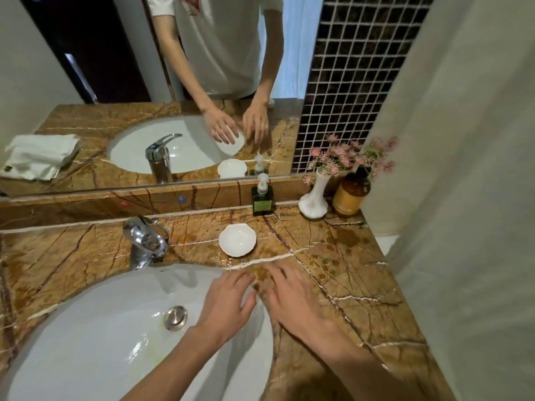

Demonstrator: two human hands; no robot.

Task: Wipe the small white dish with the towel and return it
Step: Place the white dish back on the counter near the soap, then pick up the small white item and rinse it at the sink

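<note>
Your brown marble worktop runs from the mirror back edge toward you, with the white sink sunk into its left part and the chrome tap standing at the basin's far rim. In the mirror you can see a folded white towel lying at the far left, reflected only. Your left hand hovers over the sink's right edge and your right hand over the marble just beside it, both flat with fingers spread, holding nothing. At the back right stand an amber bottle, a white vase of pink flowers and a green soap pump. The small white dish sits upright on the worktop, beyond your fingertips, apart from both hands
</note>
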